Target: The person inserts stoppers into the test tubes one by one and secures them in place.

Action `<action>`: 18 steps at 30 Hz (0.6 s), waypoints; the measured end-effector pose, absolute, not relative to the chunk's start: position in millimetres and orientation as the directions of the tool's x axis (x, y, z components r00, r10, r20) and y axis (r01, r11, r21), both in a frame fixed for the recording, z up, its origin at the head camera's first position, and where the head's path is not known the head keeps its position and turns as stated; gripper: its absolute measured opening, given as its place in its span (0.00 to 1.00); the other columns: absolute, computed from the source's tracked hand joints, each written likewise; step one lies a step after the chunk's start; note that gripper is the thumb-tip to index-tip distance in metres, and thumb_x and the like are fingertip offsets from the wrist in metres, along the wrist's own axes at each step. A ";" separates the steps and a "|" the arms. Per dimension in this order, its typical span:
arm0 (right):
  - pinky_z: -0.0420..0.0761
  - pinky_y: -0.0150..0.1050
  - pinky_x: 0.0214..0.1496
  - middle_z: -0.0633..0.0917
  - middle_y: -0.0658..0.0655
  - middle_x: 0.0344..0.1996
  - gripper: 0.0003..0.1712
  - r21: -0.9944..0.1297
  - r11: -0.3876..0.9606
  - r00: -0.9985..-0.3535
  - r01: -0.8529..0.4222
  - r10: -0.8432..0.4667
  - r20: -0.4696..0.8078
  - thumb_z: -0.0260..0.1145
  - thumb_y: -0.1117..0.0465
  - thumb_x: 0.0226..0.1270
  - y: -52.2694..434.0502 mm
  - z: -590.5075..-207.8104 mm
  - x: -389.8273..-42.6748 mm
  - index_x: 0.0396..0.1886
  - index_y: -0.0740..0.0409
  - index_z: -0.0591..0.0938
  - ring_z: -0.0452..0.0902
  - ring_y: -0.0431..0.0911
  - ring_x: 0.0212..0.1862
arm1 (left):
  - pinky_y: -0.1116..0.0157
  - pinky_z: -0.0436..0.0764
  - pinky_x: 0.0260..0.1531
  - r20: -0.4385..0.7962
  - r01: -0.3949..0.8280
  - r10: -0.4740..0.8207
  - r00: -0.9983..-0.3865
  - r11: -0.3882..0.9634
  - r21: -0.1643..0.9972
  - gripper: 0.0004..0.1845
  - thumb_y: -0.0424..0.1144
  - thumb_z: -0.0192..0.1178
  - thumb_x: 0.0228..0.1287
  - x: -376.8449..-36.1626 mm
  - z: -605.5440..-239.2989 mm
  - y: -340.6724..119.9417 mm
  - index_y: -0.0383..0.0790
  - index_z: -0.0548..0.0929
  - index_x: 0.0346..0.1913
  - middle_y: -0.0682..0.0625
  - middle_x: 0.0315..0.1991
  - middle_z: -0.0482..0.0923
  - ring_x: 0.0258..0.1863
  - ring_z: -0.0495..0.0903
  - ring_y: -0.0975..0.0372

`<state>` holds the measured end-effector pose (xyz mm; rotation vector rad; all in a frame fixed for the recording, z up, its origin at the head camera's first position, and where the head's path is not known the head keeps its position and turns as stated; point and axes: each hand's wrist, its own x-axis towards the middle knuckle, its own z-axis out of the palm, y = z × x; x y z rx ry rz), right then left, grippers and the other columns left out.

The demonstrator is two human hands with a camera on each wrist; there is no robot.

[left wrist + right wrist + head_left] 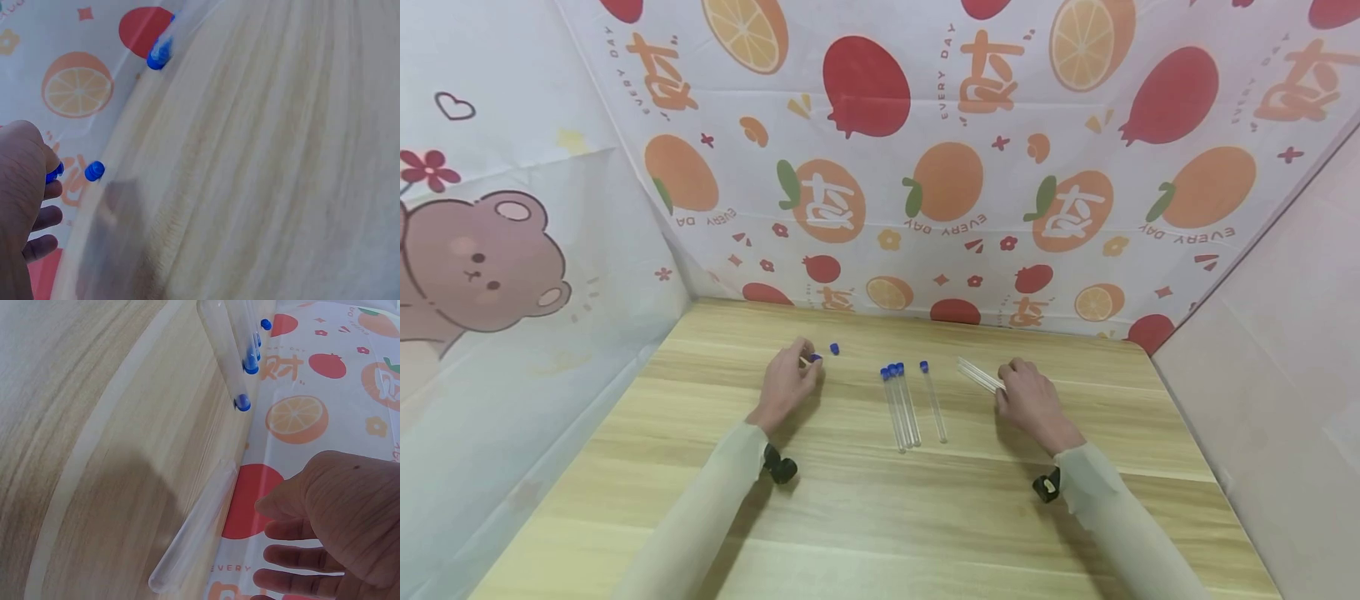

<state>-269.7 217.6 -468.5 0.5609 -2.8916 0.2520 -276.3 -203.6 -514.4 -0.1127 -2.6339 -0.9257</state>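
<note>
From the head view, your left hand (786, 383) pinches a blue cap (816, 357) on the table (880, 517), a loose cap (834, 348) just beside it. Your right wrist view alone shows the uncapped tube (197, 534) lying free beside your right hand's (337, 525) relaxed fingers, its grip holding nothing.

Light is bright, even and diffuse, with no glare on the pale wooden table (865, 517). Soft shadows lie just beneath both forearms and, in the wrist views, spread over the wood below the fingers. The head view bends straight lines near its edges. Both wrist views are soft, the small blue plastic caps (94, 170) beyond the fingertips smeared.
</note>
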 end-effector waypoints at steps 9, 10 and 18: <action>0.86 0.51 0.40 0.83 0.64 0.45 0.13 -0.119 0.921 -0.918 -0.370 -0.343 0.200 0.67 0.64 0.64 219.2 -466.6 -273.2 0.46 0.66 0.82 0.80 0.58 0.45 | 0.51 0.86 0.41 0.436 0.279 -0.008 -0.900 0.758 0.590 0.07 0.34 0.64 0.67 -268.3 -505.6 -199.2 0.37 0.82 0.46 0.40 0.41 0.87 0.41 0.85 0.49; 0.86 0.52 0.40 0.83 0.64 0.45 0.13 -0.116 0.922 -0.918 -0.370 -0.344 0.197 0.67 0.64 0.64 219.2 -466.2 -273.4 0.47 0.66 0.82 0.80 0.58 0.45 | 0.52 0.86 0.41 0.441 0.285 -0.007 -0.897 0.756 0.590 0.07 0.34 0.64 0.67 -267.4 -505.0 -198.7 0.37 0.82 0.46 0.40 0.41 0.87 0.41 0.86 0.49; 0.86 0.53 0.38 0.83 0.65 0.42 0.13 -0.120 0.917 -0.915 -0.381 -0.355 0.191 0.67 0.67 0.61 221.8 -465.8 -276.3 0.44 0.67 0.83 0.79 0.58 0.43 | 0.51 0.86 0.41 0.457 0.307 -0.007 -0.889 0.731 0.609 0.07 0.32 0.66 0.64 -261.3 -497.1 -194.2 0.37 0.82 0.43 0.40 0.41 0.88 0.40 0.86 0.49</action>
